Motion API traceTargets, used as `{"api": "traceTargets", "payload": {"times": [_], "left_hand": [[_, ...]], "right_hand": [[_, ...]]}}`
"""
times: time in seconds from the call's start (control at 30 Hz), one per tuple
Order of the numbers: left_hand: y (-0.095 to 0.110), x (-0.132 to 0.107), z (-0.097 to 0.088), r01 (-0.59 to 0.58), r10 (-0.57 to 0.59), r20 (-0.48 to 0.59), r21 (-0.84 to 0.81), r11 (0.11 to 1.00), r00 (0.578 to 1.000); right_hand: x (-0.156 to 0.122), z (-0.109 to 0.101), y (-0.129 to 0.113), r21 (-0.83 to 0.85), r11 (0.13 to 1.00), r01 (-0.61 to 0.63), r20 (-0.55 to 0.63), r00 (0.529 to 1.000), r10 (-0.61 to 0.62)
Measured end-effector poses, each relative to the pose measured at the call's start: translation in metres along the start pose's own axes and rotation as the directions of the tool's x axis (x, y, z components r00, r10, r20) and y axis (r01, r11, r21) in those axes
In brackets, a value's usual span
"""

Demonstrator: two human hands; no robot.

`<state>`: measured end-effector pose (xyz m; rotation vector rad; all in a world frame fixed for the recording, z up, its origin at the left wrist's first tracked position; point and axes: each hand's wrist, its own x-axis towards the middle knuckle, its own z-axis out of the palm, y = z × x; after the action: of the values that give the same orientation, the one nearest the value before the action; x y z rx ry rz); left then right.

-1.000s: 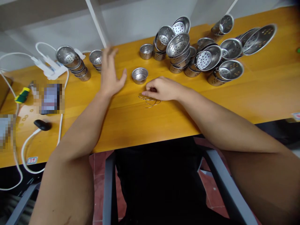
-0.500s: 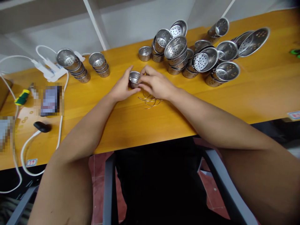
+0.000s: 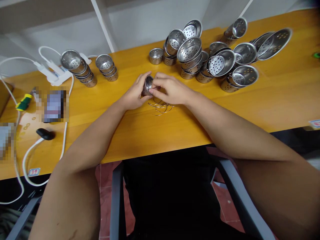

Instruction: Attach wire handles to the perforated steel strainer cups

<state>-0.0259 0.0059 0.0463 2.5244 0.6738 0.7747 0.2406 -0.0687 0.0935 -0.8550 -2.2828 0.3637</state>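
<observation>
My left hand [image 3: 135, 93] is wrapped round a small perforated steel cup [image 3: 148, 85], which is tipped on its side just above the yellow wooden table [image 3: 175, 130]. My right hand [image 3: 170, 90] meets it from the right, fingers pinched at the cup's rim; what they pinch is too small to make out. A loose bunch of thin wire rings [image 3: 160, 107] lies on the table right under both hands.
A big heap of steel strainer cups [image 3: 212, 60] fills the back right. One single cup [image 3: 155, 55] stands behind my hands. Two short stacks [image 3: 77, 68] [image 3: 107, 66] stand at the back left. White power strip and cable [image 3: 53, 75], screwdriver [image 3: 23, 101], black mouse [image 3: 45, 133] lie at left.
A second ago my left hand was open in the air and my right lay on the wire rings. Both hands have come together on the cup, lifted it and tipped it sideways.
</observation>
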Motion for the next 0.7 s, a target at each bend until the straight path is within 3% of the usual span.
{"api": "traceTargets", "payload": {"times": [0.13, 0.27, 0.37, 0.43, 0.6, 0.7], "left_hand": [[-0.002, 0.002, 0.001, -0.012, 0.012, 0.006, 0.002, 1.0, 1.0], [0.001, 0.004, 0.006, -0.005, 0.005, 0.05, 0.0, 1.0, 0.999], [0.005, 0.003, 0.004, 0.006, -0.005, 0.04, -0.024, 1.0, 0.999], [0.006, 0.001, 0.001, 0.024, -0.025, -0.003, -0.048, 0.999, 1.0], [0.002, -0.003, -0.005, 0.032, -0.034, -0.043, -0.065, 0.997, 0.999], [-0.001, -0.003, -0.005, 0.04, -0.043, -0.051, -0.047, 0.998, 0.998]], "right_hand": [[0.004, 0.003, 0.009, 0.093, 0.996, 0.012, -0.042, 0.999, -0.008], [0.01, 0.001, 0.03, 0.267, 0.96, -0.078, -0.143, 0.982, 0.12], [0.009, -0.005, 0.04, 0.43, 0.898, -0.093, -0.148, 0.974, 0.171], [0.007, -0.008, 0.036, 0.443, 0.894, -0.074, -0.17, 0.972, 0.165], [0.002, -0.006, 0.004, 0.252, 0.967, -0.028, -0.226, 0.97, 0.087], [0.001, -0.003, -0.003, 0.288, 0.956, -0.061, -0.257, 0.956, 0.139]]}}
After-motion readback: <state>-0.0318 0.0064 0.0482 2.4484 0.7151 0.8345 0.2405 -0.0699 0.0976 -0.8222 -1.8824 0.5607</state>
